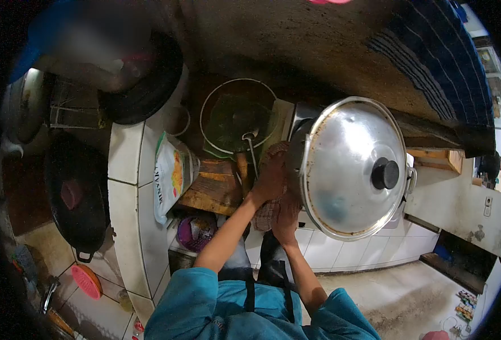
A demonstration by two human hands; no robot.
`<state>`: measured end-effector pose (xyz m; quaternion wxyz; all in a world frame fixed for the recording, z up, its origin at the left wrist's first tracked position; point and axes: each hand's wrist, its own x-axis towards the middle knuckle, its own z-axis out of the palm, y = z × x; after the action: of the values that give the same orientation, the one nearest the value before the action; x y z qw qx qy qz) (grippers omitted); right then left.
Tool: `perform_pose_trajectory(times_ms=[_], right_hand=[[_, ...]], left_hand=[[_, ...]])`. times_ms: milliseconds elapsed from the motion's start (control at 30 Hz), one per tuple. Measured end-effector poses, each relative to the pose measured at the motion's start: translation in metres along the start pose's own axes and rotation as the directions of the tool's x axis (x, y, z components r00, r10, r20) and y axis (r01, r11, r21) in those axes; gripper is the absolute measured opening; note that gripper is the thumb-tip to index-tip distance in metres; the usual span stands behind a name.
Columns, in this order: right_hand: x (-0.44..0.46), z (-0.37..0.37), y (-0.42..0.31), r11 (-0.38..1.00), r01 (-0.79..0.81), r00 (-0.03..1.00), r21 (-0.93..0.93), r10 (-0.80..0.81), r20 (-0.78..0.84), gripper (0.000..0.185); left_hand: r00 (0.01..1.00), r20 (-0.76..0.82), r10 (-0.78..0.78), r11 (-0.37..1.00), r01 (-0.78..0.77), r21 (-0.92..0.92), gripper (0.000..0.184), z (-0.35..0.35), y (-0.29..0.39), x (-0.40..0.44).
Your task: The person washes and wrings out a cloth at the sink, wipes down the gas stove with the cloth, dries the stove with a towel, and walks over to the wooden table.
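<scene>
My left hand [270, 178] is closed on a reddish-brown checked cloth [264, 218], beside the near left side of a large pot. Just below it, my right hand [286, 218] is also closed against the cloth, its fingertips partly hidden. A domed metal lid [346, 164] with a black knob [385, 173] covers the pot, whose body is mostly out of sight. To the left of my hands lie a metal-ended utensil [251, 144] and a wooden handle [242, 170].
Left of my arms are a wooden block [213, 187], a plastic oil pouch [171, 175] and a purple basket [189, 233]. A white-rimmed round container [236, 110] sits behind. Farther left, a black wok [83, 209] hangs near a pink colander [86, 281]. Blue striped cloth [431, 62] drapes at upper right.
</scene>
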<state>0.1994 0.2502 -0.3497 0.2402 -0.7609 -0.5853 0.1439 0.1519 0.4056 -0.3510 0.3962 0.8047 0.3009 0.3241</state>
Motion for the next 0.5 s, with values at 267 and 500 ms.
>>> perform_pose_trajectory(times_ms=[267,500], right_hand=[[-0.056,-0.014,0.034,0.992,-0.048,0.998,-0.113,0.053,0.046,0.050],[-0.098,-0.096,0.157,0.990,-0.130,0.990,-0.063,0.126,-0.065,0.045]], left_hand=[[0.980,0.151,-0.131,0.938,0.073,0.340,0.055,0.033,0.029,-0.071],[0.967,0.234,-0.101,0.910,-0.006,0.415,0.041,0.139,0.106,-0.150]])
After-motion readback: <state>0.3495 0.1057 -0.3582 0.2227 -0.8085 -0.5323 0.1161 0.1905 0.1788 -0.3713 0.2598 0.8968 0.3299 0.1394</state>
